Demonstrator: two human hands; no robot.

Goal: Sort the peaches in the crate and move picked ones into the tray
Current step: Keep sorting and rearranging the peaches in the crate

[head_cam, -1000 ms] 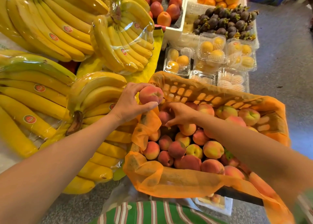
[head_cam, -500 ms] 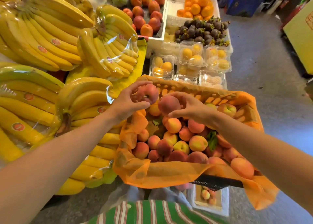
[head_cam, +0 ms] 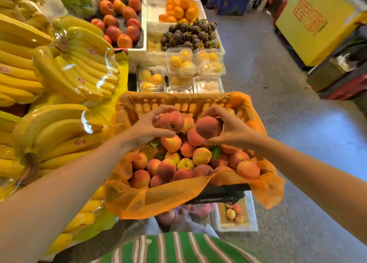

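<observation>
Grey concrete floor (head_cam: 288, 113) gleams with pale light at right. Wrapped banana bunches (head_cam: 75, 68) crowd the left, mangosteens (head_cam: 188, 34) and oranges (head_cam: 180, 8) lie in white foam boxes (head_cam: 139, 51) beyond, and a yellow carton (head_cam: 317, 34) with red characters stands far right.

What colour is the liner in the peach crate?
Orange: the liner is sheer mesh, clearest in the head view.

Left hand (head_cam: 148, 128) & right hand (head_cam: 231, 130) each grip a peach above crate (head_cam: 178, 103).

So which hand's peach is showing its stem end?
The round pink-red peach in the left hand: its dark stem hollow faces the camera. The round darker red peach in the right hand shows only smooth skin.
</observation>
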